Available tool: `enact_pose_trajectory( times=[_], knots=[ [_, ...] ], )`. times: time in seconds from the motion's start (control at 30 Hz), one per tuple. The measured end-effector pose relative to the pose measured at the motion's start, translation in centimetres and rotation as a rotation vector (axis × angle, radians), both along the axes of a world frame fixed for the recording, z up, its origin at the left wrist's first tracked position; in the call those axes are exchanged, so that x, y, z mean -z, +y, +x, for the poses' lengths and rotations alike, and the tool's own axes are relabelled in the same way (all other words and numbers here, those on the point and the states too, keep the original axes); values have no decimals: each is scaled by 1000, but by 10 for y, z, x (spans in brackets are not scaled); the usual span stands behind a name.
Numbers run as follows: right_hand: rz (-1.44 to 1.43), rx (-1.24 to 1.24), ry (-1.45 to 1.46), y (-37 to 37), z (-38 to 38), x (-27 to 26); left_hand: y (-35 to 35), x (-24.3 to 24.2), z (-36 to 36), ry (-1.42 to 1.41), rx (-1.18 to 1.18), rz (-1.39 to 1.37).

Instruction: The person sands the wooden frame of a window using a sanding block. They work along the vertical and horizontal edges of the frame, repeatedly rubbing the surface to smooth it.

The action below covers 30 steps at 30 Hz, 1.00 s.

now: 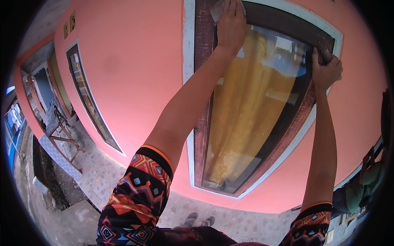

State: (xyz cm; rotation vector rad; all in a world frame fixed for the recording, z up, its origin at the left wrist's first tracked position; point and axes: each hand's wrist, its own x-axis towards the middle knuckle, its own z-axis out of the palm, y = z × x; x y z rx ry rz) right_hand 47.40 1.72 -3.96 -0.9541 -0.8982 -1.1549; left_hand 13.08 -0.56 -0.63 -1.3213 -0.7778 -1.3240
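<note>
My left hand (231,30) is raised to the upper left corner of a window's dark brown wooden frame (277,17). Under its fingers is a thin greyish sheet (217,11), seemingly sandpaper, pressed flat to the wood. My right hand (327,72) is at the frame's upper right corner, its thumb against the wood. A dark narrow shape (325,56) shows between thumb and fingers; I cannot tell whether it is a finger or a held piece. Reddish scuffed streaks mark the side posts (201,147). Behind the glass pane (246,107) hangs a yellow curtain.
A pale border (190,160) surrounds the frame on the pink wall (141,77). Another narrow window (89,95) is at left, with a wooden trestle (66,138) beyond. My sandalled feet (200,220) stand on the tiled floor (178,206). A person (358,190) is partly visible at far right.
</note>
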Motion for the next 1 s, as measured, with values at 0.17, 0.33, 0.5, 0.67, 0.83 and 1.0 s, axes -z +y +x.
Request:
enact_pose_trajectory(
  times=[0.17,0.33,0.5,0.67,0.83,1.0],
  knots=[
    [9,0,-3,0,8,-1,-2,19,10,54,74,105],
    [37,16,-21,4,2,-3,-2,-1,-5,26,5,47],
    [30,48,-9,2,15,-2,-20,2,-27,279,52,-152],
    [50,32,-32,6,3,-1,-18,-5,-47,262,36,-115],
    [20,38,-11,2,8,-1,-19,-4,-41,295,-2,-130],
    [-1,32,-22,3,6,-1,-11,-18,-48,344,-18,-109]
  ],
)
